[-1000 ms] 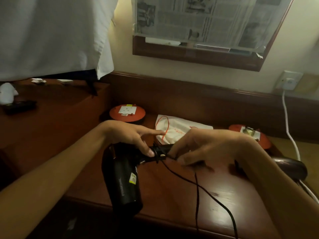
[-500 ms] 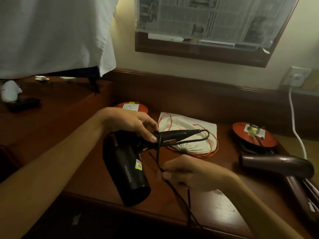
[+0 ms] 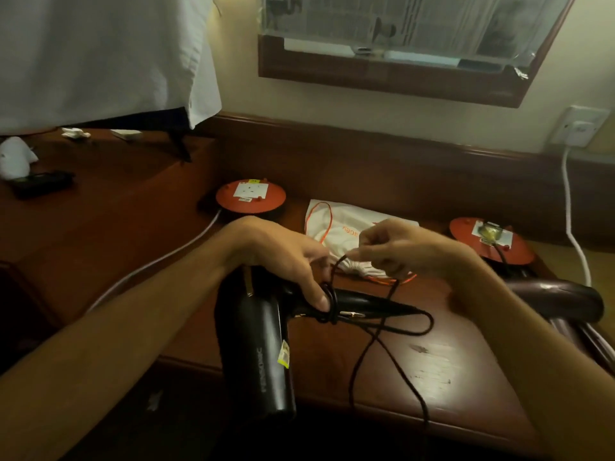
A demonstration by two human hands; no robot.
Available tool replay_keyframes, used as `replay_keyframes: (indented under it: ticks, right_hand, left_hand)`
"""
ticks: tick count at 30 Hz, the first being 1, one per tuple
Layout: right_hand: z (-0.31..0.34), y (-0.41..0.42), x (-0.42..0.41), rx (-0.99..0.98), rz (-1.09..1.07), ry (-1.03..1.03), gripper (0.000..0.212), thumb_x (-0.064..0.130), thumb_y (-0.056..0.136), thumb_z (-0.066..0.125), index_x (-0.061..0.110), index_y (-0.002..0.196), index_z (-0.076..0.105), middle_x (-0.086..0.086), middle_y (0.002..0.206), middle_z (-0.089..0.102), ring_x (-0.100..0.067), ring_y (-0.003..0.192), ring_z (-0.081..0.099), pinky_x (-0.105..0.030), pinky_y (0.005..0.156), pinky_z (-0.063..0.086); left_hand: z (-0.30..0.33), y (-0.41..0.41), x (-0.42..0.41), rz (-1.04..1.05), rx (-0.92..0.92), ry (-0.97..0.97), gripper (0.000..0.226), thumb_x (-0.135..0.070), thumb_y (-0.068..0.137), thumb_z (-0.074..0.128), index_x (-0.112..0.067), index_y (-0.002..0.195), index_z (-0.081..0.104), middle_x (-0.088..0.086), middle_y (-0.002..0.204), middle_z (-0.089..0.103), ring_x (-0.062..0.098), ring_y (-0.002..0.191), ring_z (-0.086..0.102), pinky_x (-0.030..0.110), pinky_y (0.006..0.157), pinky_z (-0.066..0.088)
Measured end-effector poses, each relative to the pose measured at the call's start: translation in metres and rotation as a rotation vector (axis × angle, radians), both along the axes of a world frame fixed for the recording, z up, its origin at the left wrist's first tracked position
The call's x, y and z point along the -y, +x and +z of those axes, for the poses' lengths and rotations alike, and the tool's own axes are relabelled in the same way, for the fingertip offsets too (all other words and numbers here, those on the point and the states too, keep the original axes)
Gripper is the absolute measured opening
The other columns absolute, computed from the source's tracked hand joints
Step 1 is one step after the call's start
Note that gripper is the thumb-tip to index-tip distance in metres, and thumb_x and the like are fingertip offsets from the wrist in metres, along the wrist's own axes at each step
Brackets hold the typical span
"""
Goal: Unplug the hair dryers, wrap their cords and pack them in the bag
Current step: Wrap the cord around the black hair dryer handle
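Observation:
My left hand [image 3: 283, 257] grips the black hair dryer [image 3: 263, 354] at the top of its handle, thumb pressing cord turns against it. The barrel points down toward me. My right hand [image 3: 396, 251] pinches the black cord [image 3: 389, 327] above the handle, and a loop of cord trails past the handle tip and off the desk's front edge. A white drawstring bag [image 3: 349, 231] with orange cord lies flat behind my hands. A second, dark maroon hair dryer [image 3: 559, 301] lies on the desk at the right, partly hidden by my right forearm.
Two round red extension reels sit on the wooden desk [image 3: 432, 367], one [image 3: 250, 196] at the back left, the other [image 3: 492, 241] at the back right with a plug in it. A white cable [image 3: 572, 214] drops from a wall socket [image 3: 579, 128]. White cloth hangs upper left.
My right hand has risen from below the handle to above it, carrying the cord up and over. My left hand keeps its hold on the black hair dryer.

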State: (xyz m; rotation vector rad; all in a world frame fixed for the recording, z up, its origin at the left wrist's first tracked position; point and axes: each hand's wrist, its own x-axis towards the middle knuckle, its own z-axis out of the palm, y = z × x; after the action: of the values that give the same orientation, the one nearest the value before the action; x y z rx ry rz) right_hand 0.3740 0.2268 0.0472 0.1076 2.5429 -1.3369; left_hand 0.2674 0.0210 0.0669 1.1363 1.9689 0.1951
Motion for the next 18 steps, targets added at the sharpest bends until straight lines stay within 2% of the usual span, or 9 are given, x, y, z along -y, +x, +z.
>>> replay_keyframes:
  ticks: [2,4,5,7,8,11,14,16,18]
  right_hand:
    - [0.022,0.008,-0.003,0.023,0.056,-0.046,0.017,0.013,0.098,0.063,0.000,0.088,0.058,-0.005,0.061,0.035,-0.013,0.050,0.028,-0.023,0.043,0.022]
    - [0.039,0.018,0.002,0.017,0.140,0.034,0.008,0.000,0.097,0.059,-0.004,0.095,0.065,-0.022,0.064,0.042,-0.021,0.052,0.036,-0.025,0.044,0.030]
    - [0.046,0.023,0.007,0.017,0.188,0.090,0.013,-0.003,0.096,0.058,-0.002,0.102,0.069,-0.029,0.070,0.050,-0.026,0.054,0.043,-0.026,0.046,0.038]
    - [0.052,0.030,0.018,0.057,0.305,0.181,0.027,-0.002,0.097,0.057,0.006,0.121,0.068,-0.022,0.077,0.066,-0.025,0.057,0.059,-0.027,0.054,0.051]
    - [0.054,0.033,0.022,0.093,0.356,0.212,0.035,0.001,0.099,0.056,0.012,0.131,0.063,-0.014,0.078,0.072,-0.023,0.059,0.066,-0.029,0.059,0.057]
    - [0.044,0.039,0.036,0.126,0.434,0.210,0.050,0.010,0.104,0.052,0.031,0.149,0.044,-0.011,0.087,0.077,-0.022,0.066,0.075,-0.036,0.067,0.063]
    - [0.021,0.041,0.043,-0.014,0.377,0.082,0.044,0.015,0.104,0.051,0.027,0.147,0.047,0.002,0.077,0.074,-0.015,0.062,0.071,-0.029,0.058,0.060]
    - [0.000,0.039,0.041,-0.086,0.324,-0.031,0.033,0.017,0.104,0.052,0.016,0.136,0.059,-0.002,0.070,0.069,-0.027,0.053,0.062,-0.034,0.048,0.055]
    - [-0.023,0.033,0.037,-0.130,0.240,-0.066,0.027,0.023,0.103,0.054,0.004,0.118,0.066,-0.007,0.064,0.062,-0.029,0.047,0.051,-0.027,0.042,0.045]
  left_hand:
    - [-0.006,-0.006,-0.001,0.070,-0.014,0.057,0.060,-0.026,0.088,0.078,-0.022,0.139,0.046,-0.002,0.105,0.070,0.013,0.086,0.074,0.031,0.083,0.057]
    - [-0.006,-0.012,-0.001,0.066,0.012,0.099,0.057,-0.022,0.092,0.075,-0.028,0.142,0.049,-0.003,0.105,0.071,0.010,0.084,0.074,0.027,0.080,0.055]
    - [-0.005,-0.015,-0.001,0.052,0.002,0.106,0.051,-0.022,0.093,0.073,-0.029,0.140,0.056,-0.004,0.107,0.072,0.011,0.088,0.074,0.027,0.082,0.055]
    - [0.000,-0.021,-0.002,0.055,-0.031,0.104,0.039,-0.024,0.094,0.072,-0.028,0.132,0.067,-0.003,0.109,0.075,0.014,0.093,0.074,0.028,0.084,0.055]
    - [0.003,-0.025,-0.002,0.061,-0.061,0.105,0.036,-0.025,0.093,0.073,-0.027,0.128,0.070,-0.003,0.108,0.076,0.014,0.093,0.074,0.029,0.084,0.055]
    - [0.013,-0.036,-0.003,0.104,-0.162,0.147,0.029,-0.029,0.089,0.076,-0.022,0.117,0.070,0.001,0.108,0.073,0.018,0.096,0.072,0.031,0.083,0.053]
    - [0.021,-0.047,0.004,0.172,-0.129,0.223,0.030,-0.030,0.087,0.076,-0.016,0.112,0.068,0.009,0.113,0.070,0.023,0.099,0.070,0.036,0.087,0.055]
    - [0.025,-0.051,0.013,0.172,0.016,0.268,0.031,-0.030,0.087,0.075,-0.015,0.113,0.067,0.011,0.113,0.071,0.024,0.096,0.072,0.034,0.083,0.056]
    - [0.029,-0.051,0.022,0.130,0.234,0.304,0.027,-0.027,0.088,0.076,-0.015,0.111,0.069,0.011,0.107,0.073,0.026,0.090,0.072,0.032,0.077,0.058]
